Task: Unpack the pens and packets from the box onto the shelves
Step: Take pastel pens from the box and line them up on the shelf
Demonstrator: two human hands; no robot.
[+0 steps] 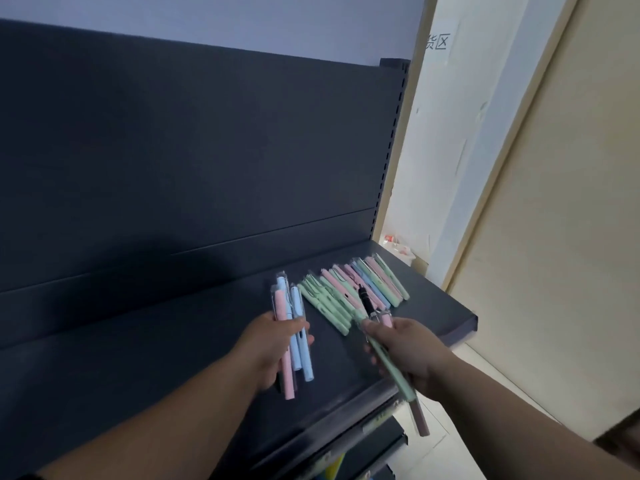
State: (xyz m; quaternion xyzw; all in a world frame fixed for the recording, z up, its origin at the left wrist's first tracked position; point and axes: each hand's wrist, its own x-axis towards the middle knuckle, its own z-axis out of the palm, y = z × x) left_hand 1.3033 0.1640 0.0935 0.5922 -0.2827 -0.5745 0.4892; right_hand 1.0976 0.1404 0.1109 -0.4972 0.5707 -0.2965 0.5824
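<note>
Now: putting pens on the shelf [173, 358], both hands full.
Left hand [273, 348]: curled round a bunch of pink and blue pens [294, 341], over the middle of the shelf.
Right hand [408, 351]: curled round a green pen [389, 365] and a pink one, over the front edge, with a black tip [366, 301] poking out on top.
Row [349, 292]: green, pink and blue pens lying side by side near the right end of the shelf, slanted from back left to front right.
Key gap: row just past the right hand, toward the back edge; left hand a little farther off, to the row's left.
Long way of the green pen: close to the same slant as the row, so probably little turning needed.
Long way of the left bunch: nearly straight front to back.
Next, likely: right hand's pens laid down first, beside the row.
</note>
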